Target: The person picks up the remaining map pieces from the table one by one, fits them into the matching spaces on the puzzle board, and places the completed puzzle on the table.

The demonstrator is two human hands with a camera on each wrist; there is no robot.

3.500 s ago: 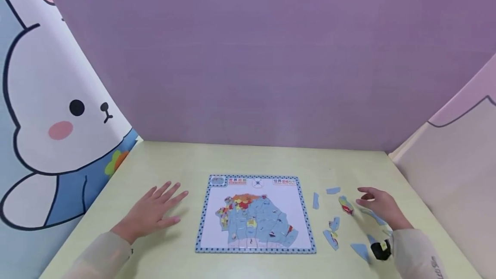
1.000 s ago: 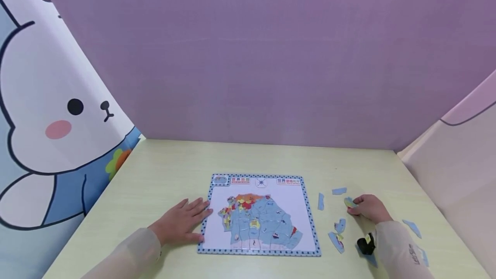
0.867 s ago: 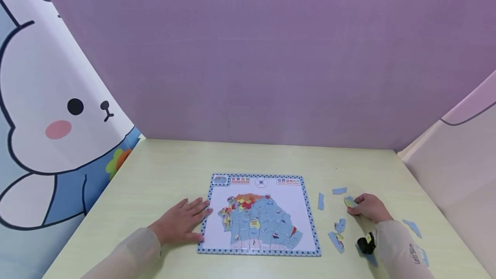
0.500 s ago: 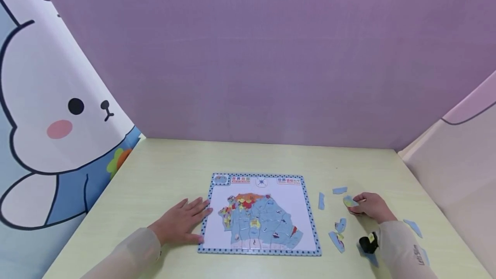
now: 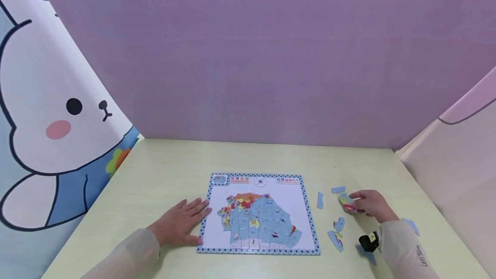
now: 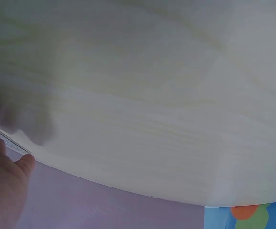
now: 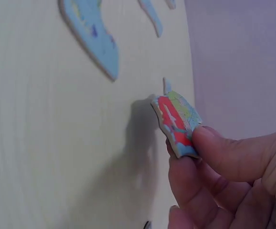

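In my right hand (image 5: 373, 205), thumb and fingers pinch a puzzle piece (image 7: 174, 121) with a red patch, a green-yellow patch and light blue edges. The right wrist view shows the piece held above the table, its shadow beside it. My left hand (image 5: 179, 224) lies flat with spread fingers, fingertips touching the left border of the puzzle board (image 5: 307, 210). A joined block of map pieces (image 5: 267, 216), mostly light blue with orange, red and yellow at upper left, covers the board's middle. Only part of the left hand (image 6: 6, 183) appears in the left wrist view.
Loose light blue pieces lie right of the board: an upright strip (image 5: 320, 200), a flat strip (image 5: 338, 190), a small piece (image 5: 339, 224), a longer piece (image 5: 334, 240) and one near the sleeve (image 5: 410, 226). A black wrist camera (image 5: 368, 242) partly covers another. A purple wall (image 5: 271, 63) stands behind the table.
Earlier the right hand hovered by the red-and-green piece; it then picked it up and has since turned it so the red part shows. The left hand came right, down to the board's edge.
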